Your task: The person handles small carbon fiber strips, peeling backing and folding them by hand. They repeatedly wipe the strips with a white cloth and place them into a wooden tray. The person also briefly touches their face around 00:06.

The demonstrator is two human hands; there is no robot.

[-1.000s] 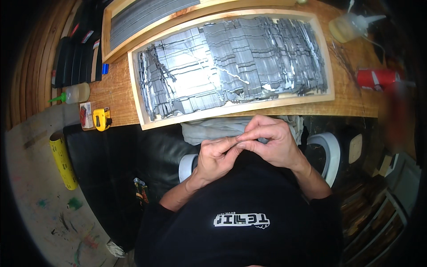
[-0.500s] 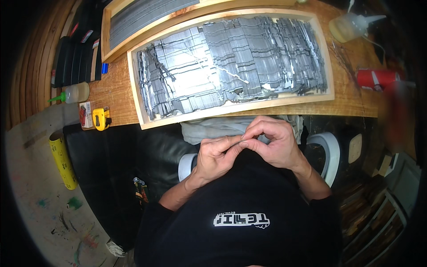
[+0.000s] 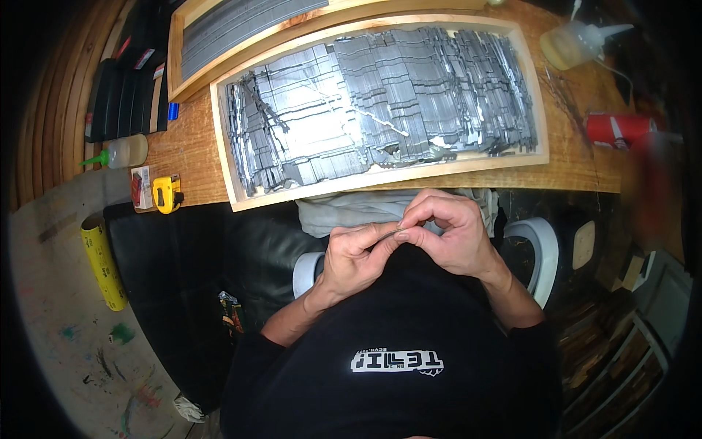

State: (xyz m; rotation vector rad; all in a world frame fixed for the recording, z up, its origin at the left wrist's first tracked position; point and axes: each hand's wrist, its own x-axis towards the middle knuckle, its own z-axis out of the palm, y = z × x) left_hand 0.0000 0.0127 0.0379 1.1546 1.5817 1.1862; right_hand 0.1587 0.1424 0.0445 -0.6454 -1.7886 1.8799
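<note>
I have a thin dark sliver [image 3: 389, 235] between both hands' fingertips, just short of the table [image 3: 585, 170] edge, mostly hidden by fingers; grey cloth [image 3: 329, 214] lies just beyond the hands; past it the front wall of the nearer wooden tray [image 3: 380, 183] stands between me and the grey strips [image 3: 409, 95]; the farther wooden tray [image 3: 241, 66] sits behind; my left hand [image 3: 357, 256] is curled, thumb pressed to forefinger on the sliver; my right hand [image 3: 459, 233] arches, thumb and forefinger closed to a pinch on its end, a gap in the loop behind; wrists angle inward, forearms low; I count two trays, two squeeze bottles [image 3: 574, 45], one yellow tape measure [image 3: 168, 195], one small box [image 3: 141, 189], one red can [image 3: 621, 130]; strips too many to count.
</note>
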